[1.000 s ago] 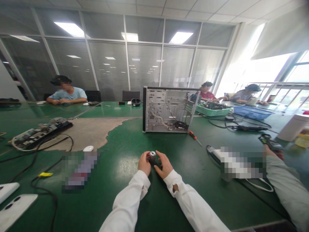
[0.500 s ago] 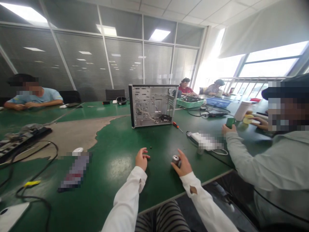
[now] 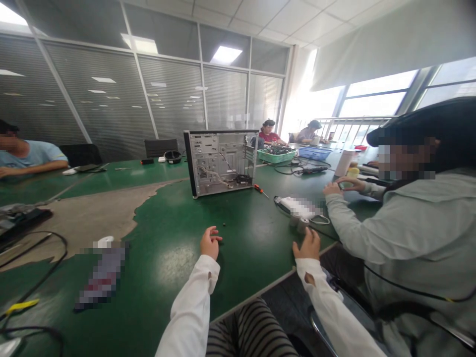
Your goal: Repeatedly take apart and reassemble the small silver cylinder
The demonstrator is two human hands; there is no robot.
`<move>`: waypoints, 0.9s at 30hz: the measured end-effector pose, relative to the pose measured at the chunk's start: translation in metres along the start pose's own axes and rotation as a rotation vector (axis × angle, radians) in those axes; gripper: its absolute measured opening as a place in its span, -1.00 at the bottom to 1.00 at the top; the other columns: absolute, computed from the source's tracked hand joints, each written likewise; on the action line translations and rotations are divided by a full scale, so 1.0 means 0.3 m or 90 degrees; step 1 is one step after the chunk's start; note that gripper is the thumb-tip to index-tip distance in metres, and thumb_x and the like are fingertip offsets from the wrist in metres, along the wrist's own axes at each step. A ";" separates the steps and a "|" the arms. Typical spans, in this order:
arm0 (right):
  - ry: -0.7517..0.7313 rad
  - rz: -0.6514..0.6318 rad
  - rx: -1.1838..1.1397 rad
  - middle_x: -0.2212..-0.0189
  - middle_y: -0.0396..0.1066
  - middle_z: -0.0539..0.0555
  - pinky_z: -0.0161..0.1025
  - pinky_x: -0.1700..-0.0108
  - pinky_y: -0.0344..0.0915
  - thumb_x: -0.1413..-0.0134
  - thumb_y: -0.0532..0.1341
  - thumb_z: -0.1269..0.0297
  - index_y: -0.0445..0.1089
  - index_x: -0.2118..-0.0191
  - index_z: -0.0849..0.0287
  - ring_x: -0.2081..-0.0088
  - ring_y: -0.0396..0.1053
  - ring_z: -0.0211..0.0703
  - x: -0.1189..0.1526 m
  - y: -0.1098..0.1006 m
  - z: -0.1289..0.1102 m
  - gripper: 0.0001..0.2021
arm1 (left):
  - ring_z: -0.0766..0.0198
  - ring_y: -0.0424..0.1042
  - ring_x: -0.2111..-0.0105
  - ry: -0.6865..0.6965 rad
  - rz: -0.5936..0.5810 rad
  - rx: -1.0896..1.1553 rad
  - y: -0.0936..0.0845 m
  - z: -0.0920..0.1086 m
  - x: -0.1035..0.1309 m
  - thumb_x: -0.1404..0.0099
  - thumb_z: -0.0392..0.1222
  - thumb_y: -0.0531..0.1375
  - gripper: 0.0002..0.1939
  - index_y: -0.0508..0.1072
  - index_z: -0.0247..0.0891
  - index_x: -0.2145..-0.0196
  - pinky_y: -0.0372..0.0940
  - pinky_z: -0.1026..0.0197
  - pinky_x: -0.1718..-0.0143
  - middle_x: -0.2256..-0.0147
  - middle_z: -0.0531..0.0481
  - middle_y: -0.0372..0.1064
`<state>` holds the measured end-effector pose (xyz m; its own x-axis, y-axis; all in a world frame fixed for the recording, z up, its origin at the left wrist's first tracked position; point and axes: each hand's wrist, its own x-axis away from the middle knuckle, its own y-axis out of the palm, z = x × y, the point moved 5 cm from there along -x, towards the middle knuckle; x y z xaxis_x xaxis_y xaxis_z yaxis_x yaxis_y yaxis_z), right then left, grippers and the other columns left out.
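Observation:
My right hand [image 3: 308,245] is at the table's right edge, fingers spread and holding nothing I can see. Just beyond its fingertips stands a small grey metal cylinder [image 3: 303,225], beside a second similar cylinder [image 3: 294,220]. Over the green table, my left hand [image 3: 210,243] hovers or rests with its fingers apart and nothing in them. A tiny dark piece [image 3: 224,224] lies a little beyond it. Farther back stands an open computer case [image 3: 223,163] with cables inside, and an orange-handled screwdriver [image 3: 260,190] lies at its right corner.
A white object with a cord [image 3: 297,206] lies behind the cylinders. A co-worker in a pale green jacket [image 3: 409,238] sits close on my right. Green [image 3: 277,156] and blue baskets [image 3: 314,153] stand farther back. On the left lie a dark blurred item [image 3: 102,275] and black cables [image 3: 48,277].
My right hand has moved right with the metal cylinder and let it go beside the other one. The left hand keeps its pose. The view has turned right.

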<state>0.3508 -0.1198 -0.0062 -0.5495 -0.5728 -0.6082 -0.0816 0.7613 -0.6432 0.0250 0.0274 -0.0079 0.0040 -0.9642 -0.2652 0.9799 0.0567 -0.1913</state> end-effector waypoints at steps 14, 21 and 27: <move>-0.365 -0.404 -0.031 -0.06 0.01 0.12 -0.11 0.03 0.02 0.10 -0.03 0.56 0.02 -0.06 0.01 -0.03 0.00 -0.08 0.087 0.337 -0.704 -0.45 | 0.46 0.36 0.56 0.000 0.025 -0.017 -0.024 0.003 -0.020 0.11 -0.56 -0.05 -0.56 0.26 -0.30 0.24 0.28 0.34 0.44 0.37 0.01 0.30; -0.477 -0.404 -0.076 0.25 0.32 0.07 -0.33 0.16 0.14 0.01 -0.04 0.52 0.35 0.26 0.13 0.18 0.18 -0.24 0.063 0.411 -0.789 -0.71 | 0.46 0.36 0.57 -0.028 0.061 -0.045 -0.056 -0.014 -0.085 0.11 -0.56 -0.06 -0.57 0.28 -0.28 0.26 0.28 0.36 0.46 0.39 0.02 0.33; -0.467 -0.371 -0.062 0.28 0.33 0.09 -0.32 0.17 0.13 -0.05 -0.08 0.45 0.33 0.24 0.16 0.23 0.21 -0.23 0.031 0.251 -0.547 -0.73 | 0.44 0.37 0.55 -0.014 0.049 -0.034 -0.061 -0.036 -0.123 0.07 -0.53 -0.04 -0.61 0.26 -0.28 0.25 0.27 0.35 0.46 0.38 0.02 0.32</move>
<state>0.2032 -0.0180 0.0162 0.2588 -0.8943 -0.3650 -0.2666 0.2971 -0.9169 0.0047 0.0647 -0.0048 0.0842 -0.9617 -0.2610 0.9644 0.1446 -0.2216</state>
